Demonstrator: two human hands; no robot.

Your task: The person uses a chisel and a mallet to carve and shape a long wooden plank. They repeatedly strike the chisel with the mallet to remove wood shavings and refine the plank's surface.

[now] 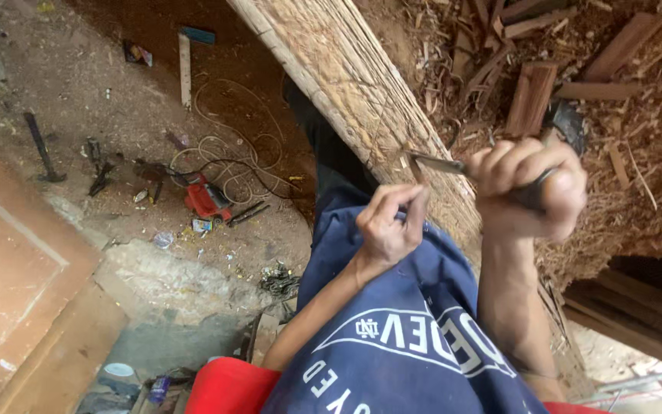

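Observation:
A long rough wooden beam slants from the top centre down to the right. My right hand is closed around the dark handle of a chisel, whose flat metal blade points left onto the beam's face. My left hand sits just below the blade, fingers curled, thumb and forefinger pinched near the blade tip; I cannot tell whether it holds anything. Both forearms rise from my blue printed shirt.
Wood shavings and offcut blocks pile up at the right. On the dirt floor at left lie a red power tool with coiled cord, a hammer, a ruler-like strip and small tools. A wooden panel lies at the far left.

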